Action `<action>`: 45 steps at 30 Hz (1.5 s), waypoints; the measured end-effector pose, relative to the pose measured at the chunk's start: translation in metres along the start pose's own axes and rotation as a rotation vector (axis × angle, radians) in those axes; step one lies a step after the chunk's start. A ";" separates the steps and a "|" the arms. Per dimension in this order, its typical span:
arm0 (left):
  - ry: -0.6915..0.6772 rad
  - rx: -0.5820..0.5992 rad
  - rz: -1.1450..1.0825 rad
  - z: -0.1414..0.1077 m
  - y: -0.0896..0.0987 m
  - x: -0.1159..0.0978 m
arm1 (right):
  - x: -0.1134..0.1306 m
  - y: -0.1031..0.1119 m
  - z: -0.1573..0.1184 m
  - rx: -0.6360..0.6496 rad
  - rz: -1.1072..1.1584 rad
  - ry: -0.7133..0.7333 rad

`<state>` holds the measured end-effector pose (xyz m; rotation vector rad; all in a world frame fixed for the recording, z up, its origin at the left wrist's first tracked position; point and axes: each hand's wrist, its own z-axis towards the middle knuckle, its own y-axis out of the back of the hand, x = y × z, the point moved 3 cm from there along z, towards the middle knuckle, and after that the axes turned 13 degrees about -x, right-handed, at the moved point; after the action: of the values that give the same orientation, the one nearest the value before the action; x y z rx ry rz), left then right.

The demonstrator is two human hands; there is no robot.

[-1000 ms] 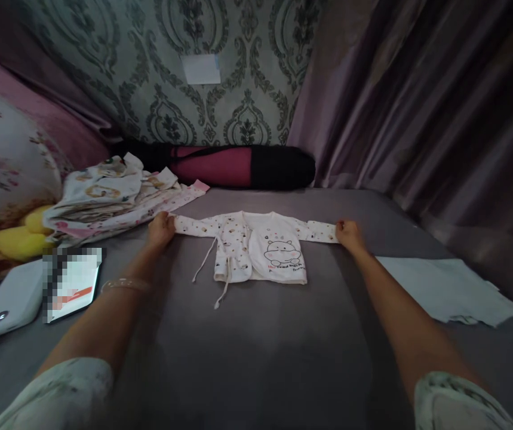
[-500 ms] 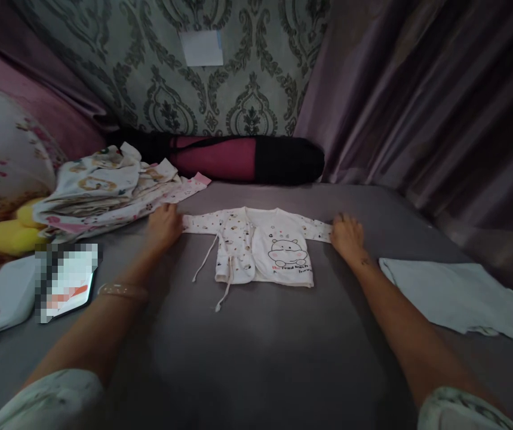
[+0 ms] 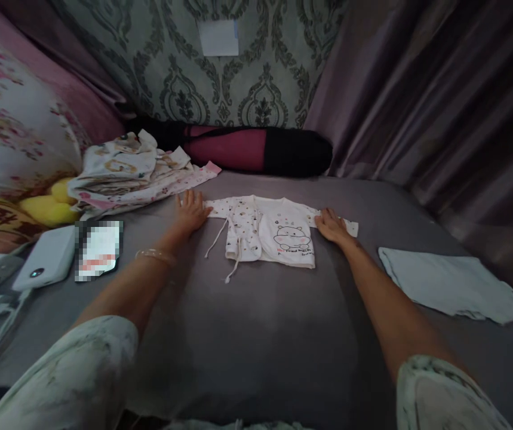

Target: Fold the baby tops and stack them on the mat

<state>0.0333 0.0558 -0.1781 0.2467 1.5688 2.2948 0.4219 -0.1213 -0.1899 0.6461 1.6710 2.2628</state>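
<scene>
A small white baby top point(image 3: 267, 233) lies spread flat on the grey sheet, its sleeves out to both sides, with a hippo-like drawing on the right front and two ties hanging at the left. My left hand point(image 3: 191, 212) rests with fingers spread at the end of the left sleeve. On the right sleeve lies my right hand point(image 3: 331, 225), its fingers flat across the cloth, and the cuff shows beyond it.
Crumpled baby clothes point(image 3: 117, 173) are heaped at the back left, beside a yellow plush point(image 3: 52, 203). A phone point(image 3: 99, 251) and a white power bank point(image 3: 48, 260) lie left. Folded pale cloth point(image 3: 453, 283) is at the right; a black-and-pink roll point(image 3: 238, 149) lies along the wall.
My left hand has spread its fingers at the left cuff. My right hand has moved inward from the right cuff onto the sleeve. The view has shifted, showing more at the left.
</scene>
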 end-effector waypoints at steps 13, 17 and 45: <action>-0.288 0.421 -0.507 -0.072 0.057 -0.132 | 0.140 0.029 -0.066 0.471 0.374 0.300; -0.247 0.348 -0.460 -0.087 0.045 -0.129 | 0.138 0.025 -0.079 0.423 0.307 0.316; -0.240 -0.008 -0.318 -0.110 0.059 -0.166 | 0.132 0.022 -0.062 -0.003 1.000 0.006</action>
<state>0.1389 -0.1216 -0.1552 0.2410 1.3685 1.9483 0.2779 -0.1202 -0.1579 1.7813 1.5099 2.8348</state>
